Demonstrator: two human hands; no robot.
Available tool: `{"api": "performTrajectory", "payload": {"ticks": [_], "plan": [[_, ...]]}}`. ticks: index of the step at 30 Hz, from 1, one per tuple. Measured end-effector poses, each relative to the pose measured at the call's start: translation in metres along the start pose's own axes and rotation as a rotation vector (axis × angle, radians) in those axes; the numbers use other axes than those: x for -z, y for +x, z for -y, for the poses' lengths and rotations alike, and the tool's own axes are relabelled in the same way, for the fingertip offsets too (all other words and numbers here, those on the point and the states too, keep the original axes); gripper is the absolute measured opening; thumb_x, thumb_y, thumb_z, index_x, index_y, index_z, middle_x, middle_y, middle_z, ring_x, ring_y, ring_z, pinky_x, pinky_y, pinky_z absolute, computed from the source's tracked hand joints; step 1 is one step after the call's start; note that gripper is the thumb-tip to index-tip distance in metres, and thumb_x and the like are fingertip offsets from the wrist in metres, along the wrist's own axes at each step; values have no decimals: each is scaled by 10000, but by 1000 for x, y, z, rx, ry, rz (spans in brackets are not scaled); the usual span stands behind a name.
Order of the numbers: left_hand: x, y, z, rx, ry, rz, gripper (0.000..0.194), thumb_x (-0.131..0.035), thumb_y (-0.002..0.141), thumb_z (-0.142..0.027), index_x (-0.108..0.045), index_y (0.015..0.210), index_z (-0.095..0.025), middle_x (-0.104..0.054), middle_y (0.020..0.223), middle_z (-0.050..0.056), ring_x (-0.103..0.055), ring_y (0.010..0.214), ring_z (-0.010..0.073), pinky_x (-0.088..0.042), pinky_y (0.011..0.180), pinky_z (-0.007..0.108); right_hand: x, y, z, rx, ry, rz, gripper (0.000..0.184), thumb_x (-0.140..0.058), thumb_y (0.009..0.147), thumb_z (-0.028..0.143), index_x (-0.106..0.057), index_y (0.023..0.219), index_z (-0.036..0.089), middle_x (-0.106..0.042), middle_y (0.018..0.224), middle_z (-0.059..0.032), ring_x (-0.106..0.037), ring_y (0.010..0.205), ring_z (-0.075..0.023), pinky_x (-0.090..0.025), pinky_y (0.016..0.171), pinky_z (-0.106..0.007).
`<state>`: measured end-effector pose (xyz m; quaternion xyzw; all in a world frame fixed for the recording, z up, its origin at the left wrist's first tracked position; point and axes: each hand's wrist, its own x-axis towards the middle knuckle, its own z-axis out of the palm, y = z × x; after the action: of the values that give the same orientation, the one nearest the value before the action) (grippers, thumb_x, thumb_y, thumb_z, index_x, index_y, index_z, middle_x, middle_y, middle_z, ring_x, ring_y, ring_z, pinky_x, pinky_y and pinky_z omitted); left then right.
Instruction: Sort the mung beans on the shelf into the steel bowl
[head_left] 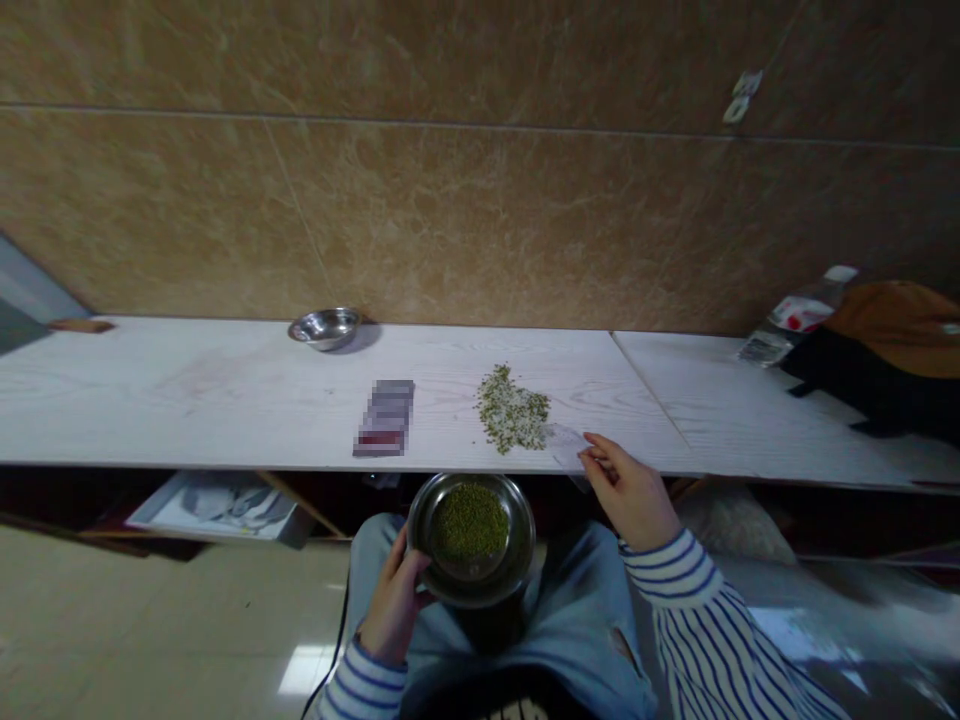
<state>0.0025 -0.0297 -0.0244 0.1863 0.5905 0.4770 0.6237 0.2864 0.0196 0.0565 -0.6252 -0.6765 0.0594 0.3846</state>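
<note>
- The main relation we see is pile to bowl: the pile of small green beans and white grains (514,408) lies on the table (225,400), while the big bowl (517,580) is below it on our side, just off the table's front edge and a little to the left.
- Our right hand (628,490) is the nearer of the 2: its fingertips are just right of the pile, slightly closer to us. Our left hand (403,592) is farther off, below the table's edge and left of the pile.
- The pile has no strong long axis; we read it as a loose patch, with a few stray bits along its left side.
- With our left hand we grip the big bowl by its left side, thumb over the rim and fingers curled beneath. The bowl is over our lap, opening upward, with green beans (471,522) inside; we cannot tell whether its rim touches the table.
- With our right hand nearly closed, we pinch a clear piece of plastic (568,442) between thumb and fingers. It reaches leftward to the pile's right edge, but its outline is too faint to tell its full shape.
- Well apart, 1 small bowl (325,328) sits by the wall, left of the pile.
</note>
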Motion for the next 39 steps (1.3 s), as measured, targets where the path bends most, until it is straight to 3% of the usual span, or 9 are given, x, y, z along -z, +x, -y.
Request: {"api": "performTrajectory", "payload": {"ticks": [3,9,15,19,25,32,35,39], "plan": [[2,6,-5,36,-29,39,664,-550,679,-210,-399,1322,-281,-616,898,12,-539,645,134,-437,531,250,-16,18,16,19,-19,61,324,-466,838,281,-561,1127,168,-689,875,-55,-653,747,-161,-535,701,-306],[4,18,-10,37,-94,40,649,-592,657,-211,-464,1289,-284,-586,1196,25,-577,901,191,-444,567,235,-49,42,51,152,-162,198,307,-422,842,195,-577,1105,160,-670,994,-79,-636,829,-164,-505,771,-315],[-4,21,-9,91,-80,58,638,-575,657,-207,-475,1283,-284,-601,1203,15,-561,1028,233,-430,543,229,-72,46,70,213,-243,319,295,-416,860,189,-581,1104,174,-665,1024,-69,-616,927,-165,-472,844,-308],[-10,23,-11,120,-108,60,704,-570,627,-184,-439,1316,-256,-587,1231,41,-568,1012,245,-449,561,248,-74,51,60,214,-252,313,292,-418,862,193,-576,1108,191,-666,1027,-66,-617,927,-160,-474,832,-301],[-19,23,-13,103,-162,60,712,-589,580,-132,-492,1281,-214,-543,1297,55,-484,1157,270,-479,724,279,-69,63,39,191,-242,282,287,-420,863,198,-586,1097,185,-673,1010,-60,-631,872,-170,-490,797,-314],[-24,29,-10,103,-173,64,614,-615,551,-139,-604,1157,-235,-567,1275,31,-440,1215,274,-442,874,320,-59,81,25,210,-176,263,274,-435,854,215,-604,1069,205,-687,965,-35,-641,837,-161,-499,774,-303],[-20,32,-7,117,-161,73,570,-600,572,-158,-622,1133,-255,-617,1207,30,-470,1191,266,-431,901,339,-52,105,12,194,-155,223,276,-438,849,223,-603,1069,207,-688,966,-38,-645,846,-159,-501,779,-299],[-19,33,-6,122,-196,77,525,-608,570,-147,-657,1075,-280,-630,1188,12,-453,1213,257,-395,955,344,-52,157,-11,114,-236,217,231,-470,843,253,-600,1030,216,-694,924,-23,-645,833,-150,-493,753,-275]]}}
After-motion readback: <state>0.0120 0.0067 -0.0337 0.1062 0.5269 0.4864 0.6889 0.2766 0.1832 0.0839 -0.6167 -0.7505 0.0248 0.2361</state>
